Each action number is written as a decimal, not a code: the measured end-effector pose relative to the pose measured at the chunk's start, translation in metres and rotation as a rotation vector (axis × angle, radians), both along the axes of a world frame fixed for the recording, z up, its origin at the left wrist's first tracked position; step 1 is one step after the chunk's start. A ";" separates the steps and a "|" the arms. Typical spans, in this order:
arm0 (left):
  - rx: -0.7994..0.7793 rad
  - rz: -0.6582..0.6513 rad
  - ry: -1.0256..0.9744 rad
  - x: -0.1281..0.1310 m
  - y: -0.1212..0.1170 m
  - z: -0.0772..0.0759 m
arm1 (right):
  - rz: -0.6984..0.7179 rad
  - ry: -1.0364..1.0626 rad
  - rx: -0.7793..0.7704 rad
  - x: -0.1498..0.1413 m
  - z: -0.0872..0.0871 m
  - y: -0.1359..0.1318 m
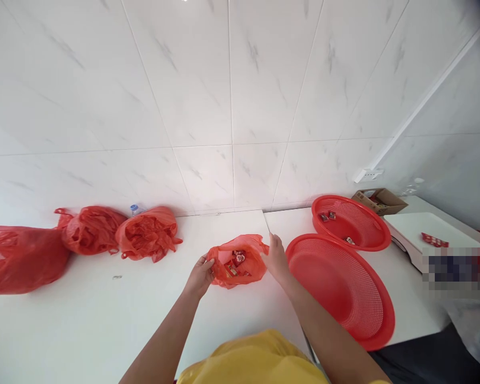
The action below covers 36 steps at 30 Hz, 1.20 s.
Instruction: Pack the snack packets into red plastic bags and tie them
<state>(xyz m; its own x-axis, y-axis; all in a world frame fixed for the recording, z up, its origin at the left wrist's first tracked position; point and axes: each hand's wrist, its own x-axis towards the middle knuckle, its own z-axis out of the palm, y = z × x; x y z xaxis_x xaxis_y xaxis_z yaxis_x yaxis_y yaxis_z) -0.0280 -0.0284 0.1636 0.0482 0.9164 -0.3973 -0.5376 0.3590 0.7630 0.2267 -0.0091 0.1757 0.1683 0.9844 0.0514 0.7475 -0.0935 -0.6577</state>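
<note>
A thin red plastic bag (240, 282) stands on the white table in front of me, its mouth spread wide. Inside it lie several small wrapped packets (236, 264) in red and gold. My left hand (200, 274) pinches the bag's left rim between thumb and fingers. At the opposite side, my right hand (276, 258) grips the right rim, its fingers partly hidden by the plastic and the back of the hand.
Filled red bags (94, 229) line the table's left back. To the right are a big red mesh basket (336, 288), a second basket (360, 224) holding a few packets, a cardboard box (380, 200) and a white scale (432, 229). Another person sits at the right edge.
</note>
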 end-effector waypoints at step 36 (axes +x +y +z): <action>0.259 0.035 0.712 0.001 -0.016 0.114 | 0.217 0.906 -0.158 -0.007 0.073 -0.049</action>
